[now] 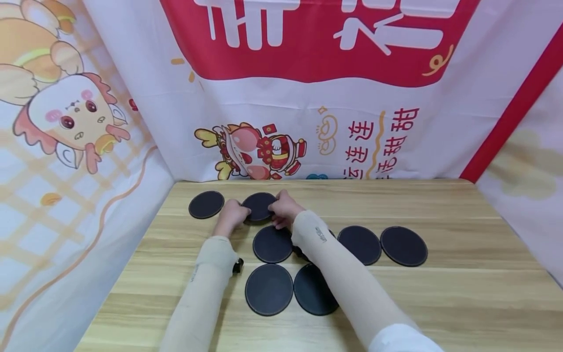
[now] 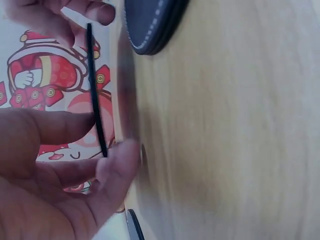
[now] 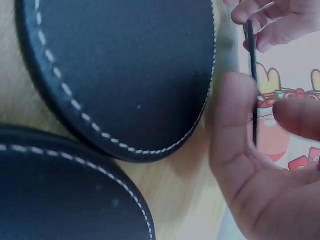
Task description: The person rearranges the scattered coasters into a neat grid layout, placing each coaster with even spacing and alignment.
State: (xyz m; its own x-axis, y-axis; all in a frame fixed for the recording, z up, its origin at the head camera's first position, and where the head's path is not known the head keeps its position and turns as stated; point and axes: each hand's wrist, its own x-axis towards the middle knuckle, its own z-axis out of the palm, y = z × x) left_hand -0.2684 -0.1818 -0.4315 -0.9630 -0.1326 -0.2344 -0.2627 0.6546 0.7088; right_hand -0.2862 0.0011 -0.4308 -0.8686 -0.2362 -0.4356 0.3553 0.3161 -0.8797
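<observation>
Both hands hold one round black coaster (image 1: 258, 206) near the far edge of the table. My left hand (image 1: 231, 216) pinches its left rim between thumb and fingers. On the opposite rim, the right hand (image 1: 287, 209) grips it the same way. Seen edge-on in the left wrist view, the held coaster (image 2: 94, 85) is a thin dark line raised off the wood. Just nearer than it lies another black coaster (image 1: 272, 244), close below the right fingers. In the right wrist view, white stitching runs round the rim of a coaster (image 3: 135, 75) on the table.
A single coaster (image 1: 206, 204) lies at the far left. Two more, a left one (image 1: 269, 289) and a right one (image 1: 313, 288), sit nearest. To the right are a coaster (image 1: 358, 245) and its neighbour (image 1: 403, 246). The right forearm partly covers another. A printed cloth (image 1: 272, 98) hangs behind the table.
</observation>
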